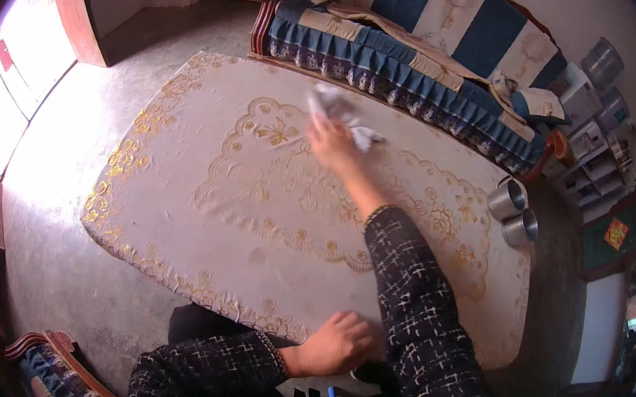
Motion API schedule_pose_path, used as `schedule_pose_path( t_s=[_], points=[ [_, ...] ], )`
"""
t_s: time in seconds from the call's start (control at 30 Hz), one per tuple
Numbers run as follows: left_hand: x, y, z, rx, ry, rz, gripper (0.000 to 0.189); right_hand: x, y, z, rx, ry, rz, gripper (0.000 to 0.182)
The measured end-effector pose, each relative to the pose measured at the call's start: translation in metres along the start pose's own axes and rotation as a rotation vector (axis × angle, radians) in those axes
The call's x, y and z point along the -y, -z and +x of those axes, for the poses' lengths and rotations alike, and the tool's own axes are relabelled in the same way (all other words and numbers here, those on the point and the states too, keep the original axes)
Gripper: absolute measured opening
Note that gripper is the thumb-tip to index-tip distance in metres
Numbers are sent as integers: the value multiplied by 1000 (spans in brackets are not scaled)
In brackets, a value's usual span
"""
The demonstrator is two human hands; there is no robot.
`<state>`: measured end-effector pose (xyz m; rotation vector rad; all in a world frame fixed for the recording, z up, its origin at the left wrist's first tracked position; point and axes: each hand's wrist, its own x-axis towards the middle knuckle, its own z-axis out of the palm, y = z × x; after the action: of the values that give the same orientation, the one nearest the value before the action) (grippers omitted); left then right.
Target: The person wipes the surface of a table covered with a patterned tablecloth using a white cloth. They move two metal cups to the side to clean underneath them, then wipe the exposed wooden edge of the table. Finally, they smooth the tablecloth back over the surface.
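Note:
My right hand reaches over the far half of a table and presses a pale cloth onto its top; both are somewhat blurred. A white tablecloth with gold flower and bow patterns covers the table, with small wrinkles across it. At the near edge, my left hand rests with its fingers curled into a fist. Nothing shows in it, though its palm is hidden.
Two metal cups stand at the table's right edge. A blue-and-cream sofa runs along the far side. Behind its right end is a white shelf unit. Bright light enters through a doorway at left.

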<state>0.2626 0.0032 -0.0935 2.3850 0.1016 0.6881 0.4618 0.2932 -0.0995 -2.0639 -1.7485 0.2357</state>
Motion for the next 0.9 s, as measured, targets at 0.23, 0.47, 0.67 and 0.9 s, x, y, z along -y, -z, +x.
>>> schedule_pose_path(
  t_s=[0.23,0.47,0.67,0.9],
  points=[
    [6,10,-1,15,-90,-37,15,53,-10,-100,140,547,112,37],
    [10,1,-9,-5,-75,-29,16,-29,49,-177,-21,339,-26,46],
    [5,10,-10,-68,-71,-43,13,-84,93,-217,-398,-560,32,31],
    [12,17,-12,-129,-20,-53,12,-32,54,-246,-137,-49,-104,41]
  ],
)
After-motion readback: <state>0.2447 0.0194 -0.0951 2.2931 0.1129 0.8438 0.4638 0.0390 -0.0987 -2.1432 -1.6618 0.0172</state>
